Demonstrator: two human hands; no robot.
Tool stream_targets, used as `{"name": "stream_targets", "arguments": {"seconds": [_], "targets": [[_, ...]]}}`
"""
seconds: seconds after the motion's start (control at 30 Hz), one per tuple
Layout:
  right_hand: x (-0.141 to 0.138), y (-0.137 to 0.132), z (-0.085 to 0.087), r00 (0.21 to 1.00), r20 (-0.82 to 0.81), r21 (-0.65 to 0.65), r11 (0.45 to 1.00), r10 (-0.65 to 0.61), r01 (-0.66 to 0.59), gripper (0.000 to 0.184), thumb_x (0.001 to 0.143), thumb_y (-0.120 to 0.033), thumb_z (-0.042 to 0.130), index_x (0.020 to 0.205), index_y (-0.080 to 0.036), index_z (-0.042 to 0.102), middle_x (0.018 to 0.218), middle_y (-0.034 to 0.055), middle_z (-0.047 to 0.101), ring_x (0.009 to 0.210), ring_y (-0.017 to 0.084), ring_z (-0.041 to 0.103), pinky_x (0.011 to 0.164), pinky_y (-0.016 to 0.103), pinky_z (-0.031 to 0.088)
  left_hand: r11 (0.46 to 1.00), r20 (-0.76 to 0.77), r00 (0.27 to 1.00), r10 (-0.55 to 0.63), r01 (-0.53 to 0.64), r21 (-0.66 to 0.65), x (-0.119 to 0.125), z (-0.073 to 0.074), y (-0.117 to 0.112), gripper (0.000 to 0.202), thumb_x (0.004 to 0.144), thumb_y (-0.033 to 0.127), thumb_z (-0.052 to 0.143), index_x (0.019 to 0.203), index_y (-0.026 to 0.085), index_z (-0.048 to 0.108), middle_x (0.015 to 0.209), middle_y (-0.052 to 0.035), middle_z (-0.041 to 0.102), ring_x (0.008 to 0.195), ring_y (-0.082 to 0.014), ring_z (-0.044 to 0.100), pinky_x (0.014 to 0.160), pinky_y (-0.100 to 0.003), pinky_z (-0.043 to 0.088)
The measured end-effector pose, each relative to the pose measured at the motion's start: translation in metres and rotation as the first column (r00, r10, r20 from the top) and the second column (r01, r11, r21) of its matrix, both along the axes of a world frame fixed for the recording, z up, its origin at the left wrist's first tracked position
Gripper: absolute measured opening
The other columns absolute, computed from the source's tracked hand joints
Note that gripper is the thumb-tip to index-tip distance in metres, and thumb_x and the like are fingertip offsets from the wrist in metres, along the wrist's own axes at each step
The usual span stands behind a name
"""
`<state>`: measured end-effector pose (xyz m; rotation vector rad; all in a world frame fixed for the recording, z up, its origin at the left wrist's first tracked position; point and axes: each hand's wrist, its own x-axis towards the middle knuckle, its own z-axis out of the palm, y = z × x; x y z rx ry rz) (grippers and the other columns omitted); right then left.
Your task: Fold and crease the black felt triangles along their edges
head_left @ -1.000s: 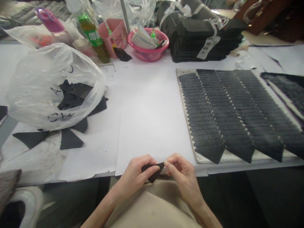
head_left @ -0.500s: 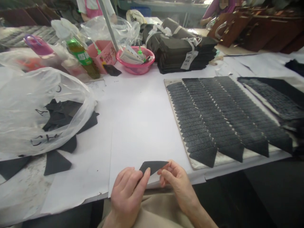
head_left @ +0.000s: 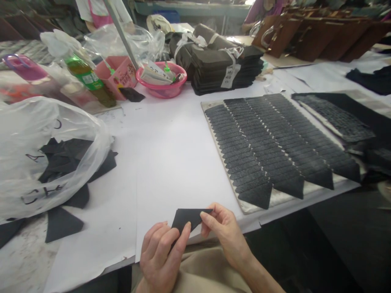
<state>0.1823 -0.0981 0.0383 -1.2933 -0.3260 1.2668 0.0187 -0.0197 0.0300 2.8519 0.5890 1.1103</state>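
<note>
a white surface (head_left: 165,162) runs across the view. on it, at right, lies a pale board (head_left: 278,197) bearing overlapping rows of dark strips (head_left: 259,146); at left, an open clear bag (head_left: 18,122) holds black scraps (head_left: 67,156). at the near edge, the left hand (head_left: 160,254) grips a small black piece (head_left: 185,216) by its left part, and the right hand (head_left: 224,230) pinches its pointed right end.

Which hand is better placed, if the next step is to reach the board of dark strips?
Probably the right hand: it is nearer to the board and pinches only the pointed end of the black piece. The left hand holds the wider end, farther from the board.
</note>
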Motion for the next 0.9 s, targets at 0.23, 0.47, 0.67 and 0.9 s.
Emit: {"name": "stream_targets", "arguments": {"seconds": [0.23,0.47,0.67,0.9], "targets": [[0.003,-0.003,-0.003,0.998,0.059,0.0,1.0,0.02,-0.02,0.03,0.086,-0.046,0.065,0.085,-0.016,0.059,0.06,-0.002,0.062,0.056,0.011,0.056,0.059,0.022,0.047,1.0,-0.007,1.0,0.01,-0.01,-0.029,-0.002,-0.006,-0.001,0.04,0.073,-0.004,0.071,0.106,0.018,0.069,0.081,-0.0034,0.062,0.084,-0.0179,0.058,0.086,-0.041,0.051],[0.006,-0.001,-0.003,0.988,0.153,-0.039,0.999,-0.014,0.021,0.033,0.085,-0.048,0.064,0.075,-0.017,0.054,0.063,-0.0011,0.062,0.058,0.011,0.056,0.059,0.022,0.047,0.992,-0.014,0.999,-0.046,0.044,-0.114,0.003,-0.007,-0.001,0.04,0.069,-0.004,0.073,0.103,0.016,0.069,0.081,-0.0043,0.062,0.084,-0.0191,0.059,0.086,-0.042,0.05],[0.014,0.003,-0.001,0.95,0.313,-0.021,1.0,-0.008,0.015,0.032,0.084,-0.046,0.065,0.075,-0.019,0.052,0.066,-0.0037,0.054,0.063,0.011,0.051,0.06,0.022,0.043,0.877,0.083,0.995,-0.055,0.087,-0.473,0.009,0.003,0.001,0.03,0.079,0.012,0.069,0.108,0.021,0.066,0.103,-0.0092,0.061,0.103,-0.0243,0.057,0.087,-0.041,0.051],[0.015,0.013,0.012,0.875,0.468,0.038,0.987,0.123,-0.159,0.021,0.086,-0.037,0.064,0.08,-0.019,0.059,0.072,-0.0033,0.056,0.066,0.011,0.05,0.065,0.022,0.042,0.416,0.076,0.992,0.096,0.029,-0.909,0.027,0.025,0.011,0.015,0.09,0.028,0.057,0.098,0.021,0.067,0.097,-0.0049,0.067,0.093,-0.0195,0.062,0.083,-0.031,0.05]]}}
